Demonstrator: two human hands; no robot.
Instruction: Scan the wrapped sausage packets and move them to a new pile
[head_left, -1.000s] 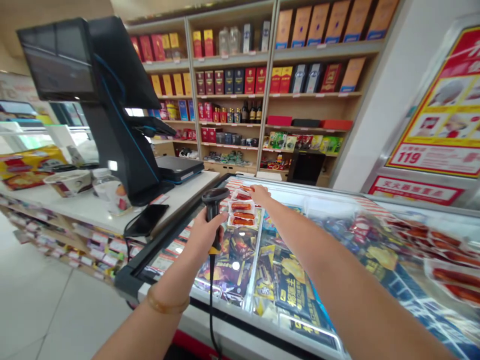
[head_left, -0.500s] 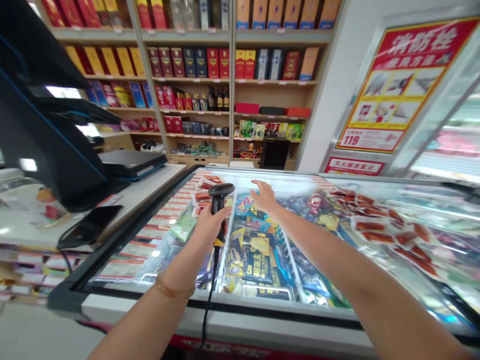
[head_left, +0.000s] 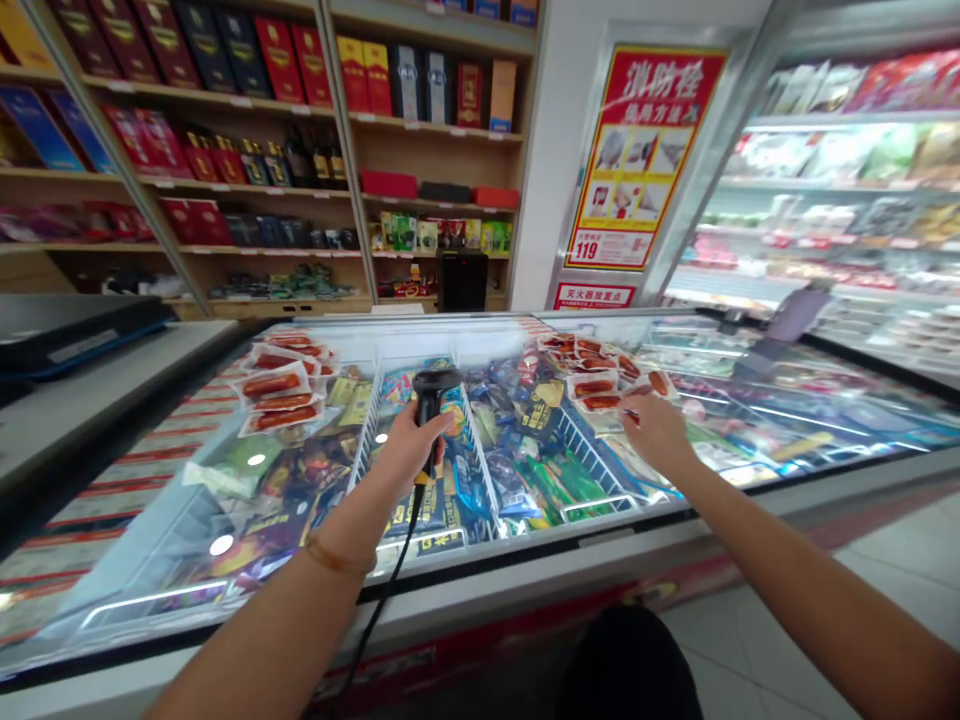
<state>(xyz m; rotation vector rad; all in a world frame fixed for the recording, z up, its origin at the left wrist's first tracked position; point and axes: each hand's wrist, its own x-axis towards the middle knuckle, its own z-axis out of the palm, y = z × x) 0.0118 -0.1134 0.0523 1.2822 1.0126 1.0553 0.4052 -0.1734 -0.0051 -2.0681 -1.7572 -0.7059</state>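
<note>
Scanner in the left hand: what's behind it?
Behind the scanner, colourful packets in a white wire basket in the freezer. What the scanner and left hand cover can't be seen.

We see a black-and-yellow scanner (head_left: 428, 405), reddish-brown sausages (head_left: 592, 387) left and right, and a red-and-yellow poster (head_left: 645, 120) far off.

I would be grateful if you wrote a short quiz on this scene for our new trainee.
1. Which hand grips the black, corded handheld scanner?
2. True or false: the right hand is at the right-hand pile of reddish-brown sausages in clear packs.
3. Fill in: the large number on the red-and-yellow wall poster is ____.

Key: 1. The left hand; 2. True; 3. 119.
</note>
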